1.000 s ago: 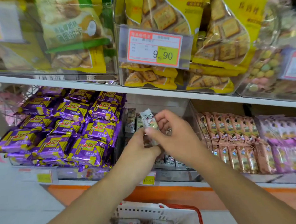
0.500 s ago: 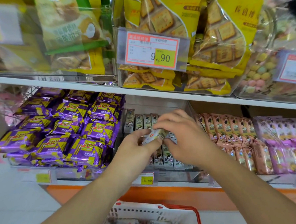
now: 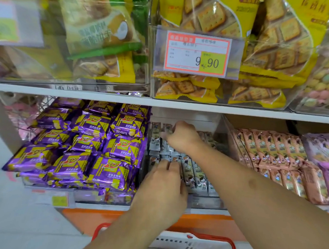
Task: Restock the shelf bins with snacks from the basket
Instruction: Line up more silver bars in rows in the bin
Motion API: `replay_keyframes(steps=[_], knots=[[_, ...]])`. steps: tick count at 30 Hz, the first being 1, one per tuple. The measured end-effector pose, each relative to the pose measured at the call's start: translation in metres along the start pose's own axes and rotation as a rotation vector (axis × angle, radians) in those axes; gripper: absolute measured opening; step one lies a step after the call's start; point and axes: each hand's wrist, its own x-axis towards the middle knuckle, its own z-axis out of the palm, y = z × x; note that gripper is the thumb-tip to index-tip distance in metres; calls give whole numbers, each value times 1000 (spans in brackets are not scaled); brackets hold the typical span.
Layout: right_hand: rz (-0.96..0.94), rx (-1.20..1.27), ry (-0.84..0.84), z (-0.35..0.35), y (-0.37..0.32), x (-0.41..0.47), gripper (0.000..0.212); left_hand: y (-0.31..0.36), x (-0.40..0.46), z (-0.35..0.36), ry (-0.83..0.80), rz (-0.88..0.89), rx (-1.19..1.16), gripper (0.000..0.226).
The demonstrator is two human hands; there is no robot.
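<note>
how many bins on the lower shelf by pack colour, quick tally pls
purple and yellow packs: 1 bin
silver-white packs: 1 bin, with the left hand and right hand in it
salmon-pink packs: 1 bin
lilac packs: 1 bin, cut off by the right edge
total: 4 bins

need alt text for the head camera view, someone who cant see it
Both hands reach into the middle bin of small white snack bars: the right hand at the back row, the left hand over the front packets. Purple wafer packs fill the bin to the left, pink bars to the right, and a red-handled basket sits below.
</note>
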Motion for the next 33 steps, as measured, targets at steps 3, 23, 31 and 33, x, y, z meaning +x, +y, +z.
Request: replay_keyframes(steps=[3,23,31,33], knots=[[4,134,-10,-1,1,-4,42,-2,2,3,14,2,11,23],[8,377,-151,-73,49,-109,33,17,1,-8,18,-113,-566,31],[-64,516,-282,-69,57,-111,38,20,11,-10,56,-351,-1196,40],[-89,526,-309,-69,58,-112,33,19,12,-8,70,-397,-1245,33]])
